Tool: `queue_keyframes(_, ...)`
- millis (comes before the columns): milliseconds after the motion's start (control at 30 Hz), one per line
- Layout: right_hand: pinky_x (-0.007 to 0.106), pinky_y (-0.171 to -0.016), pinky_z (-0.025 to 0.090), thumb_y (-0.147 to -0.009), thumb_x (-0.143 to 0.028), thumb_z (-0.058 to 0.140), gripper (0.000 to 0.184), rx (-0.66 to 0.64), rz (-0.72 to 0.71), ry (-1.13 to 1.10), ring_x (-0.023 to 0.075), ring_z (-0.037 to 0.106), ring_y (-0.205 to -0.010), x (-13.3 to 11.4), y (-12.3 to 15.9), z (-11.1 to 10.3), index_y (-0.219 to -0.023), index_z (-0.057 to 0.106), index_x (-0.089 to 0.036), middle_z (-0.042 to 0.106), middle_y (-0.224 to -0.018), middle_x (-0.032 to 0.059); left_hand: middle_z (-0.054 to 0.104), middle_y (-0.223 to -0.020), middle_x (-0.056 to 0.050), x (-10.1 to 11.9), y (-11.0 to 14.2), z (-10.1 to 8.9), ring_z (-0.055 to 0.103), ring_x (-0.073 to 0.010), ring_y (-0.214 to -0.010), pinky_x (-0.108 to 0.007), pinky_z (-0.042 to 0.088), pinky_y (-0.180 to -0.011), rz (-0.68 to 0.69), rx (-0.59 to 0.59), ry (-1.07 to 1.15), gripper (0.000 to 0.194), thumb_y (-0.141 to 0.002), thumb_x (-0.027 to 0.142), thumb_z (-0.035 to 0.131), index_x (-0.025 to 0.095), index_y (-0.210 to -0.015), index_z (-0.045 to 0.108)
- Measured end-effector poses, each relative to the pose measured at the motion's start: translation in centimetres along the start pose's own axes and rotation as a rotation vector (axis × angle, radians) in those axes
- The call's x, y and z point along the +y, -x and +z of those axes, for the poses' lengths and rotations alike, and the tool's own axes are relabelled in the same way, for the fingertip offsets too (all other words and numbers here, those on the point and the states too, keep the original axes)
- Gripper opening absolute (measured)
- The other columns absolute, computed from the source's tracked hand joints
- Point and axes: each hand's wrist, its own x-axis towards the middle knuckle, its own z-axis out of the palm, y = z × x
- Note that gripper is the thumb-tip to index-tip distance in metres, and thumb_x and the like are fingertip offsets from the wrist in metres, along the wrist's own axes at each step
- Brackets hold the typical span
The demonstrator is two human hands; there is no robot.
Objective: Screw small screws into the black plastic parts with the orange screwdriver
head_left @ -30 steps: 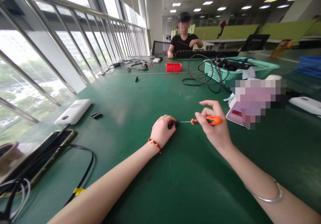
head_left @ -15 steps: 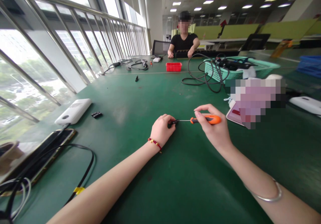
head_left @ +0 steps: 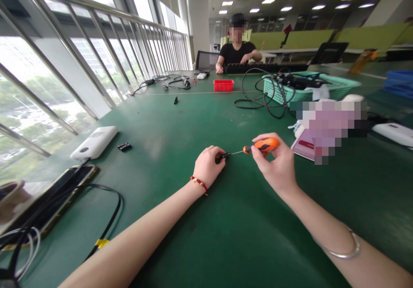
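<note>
Low over the green table (head_left: 206,236), my left hand (head_left: 209,165) pinches a small black part (head_left: 222,156); my fingers cover much of it, and its exact kind does not show. An orange and black screwdriver (head_left: 265,144) is gripped by its handle in my right hand (head_left: 276,163), with the thumb and index finger closed round it. Its thin metal shaft runs left, tilted slightly downward, and the tip meets the right end of the black part. Further left on the table lies another small black piece (head_left: 124,147).
To the left are a white power bank (head_left: 94,142), a phone (head_left: 54,202) and a black cable (head_left: 118,208). Further off stand a red bin (head_left: 223,85) and a teal basket (head_left: 342,85) with cables. A person (head_left: 238,52) sits across the table, by a black keyboard-like object.
The screwdriver's handle has risen, so its shaft now slants down to the left. My right fingers have shifted around the handle. My left hand stays put. The person opposite has moved one hand.
</note>
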Motion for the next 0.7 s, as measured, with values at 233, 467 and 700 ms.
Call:
queue_keyframes(233,0.021,-0.052,0.044,-0.075,-0.022,0.061,0.007,-0.017,-0.059,-0.005,0.0101,0.053,-0.06,-0.38,0.22,-0.02,-0.081,0.057,-0.02,0.059,-0.081,0.001,0.063,-0.079,-0.002,-0.05,-0.02,0.02,0.059,-0.0156,-0.076,-0.027,0.048,-0.071,0.012,-0.001,-0.015,0.014,-0.072,0.012,0.057,0.017,-0.083,0.064)
queue_keyframes(467,0.021,-0.051,0.044,-0.076,-0.022,0.061,0.008,-0.052,-0.042,-0.015,0.0087,0.052,-0.057,-0.37,0.4,0.17,-0.082,0.057,-0.02,0.059,-0.08,0.0001,0.064,-0.079,-0.001,-0.01,-0.02,0.03,0.06,-0.0153,-0.076,-0.027,0.048,-0.071,0.008,0.002,-0.021,0.013,-0.072,0.012,0.057,0.018,-0.082,0.063)
queue_keyframes(700,0.022,-0.051,0.043,-0.076,-0.022,0.06,0.008,-0.082,-0.024,-0.016,0.0088,0.051,-0.054,-0.24,0.36,0.08,-0.084,0.057,-0.02,0.058,-0.076,-0.0009,0.063,-0.079,-0.001,0.01,-0.06,0.01,0.059,-0.0154,-0.075,-0.027,0.048,-0.07,0.012,-0.001,-0.019,0.014,-0.072,0.011,0.057,0.018,-0.083,0.064)
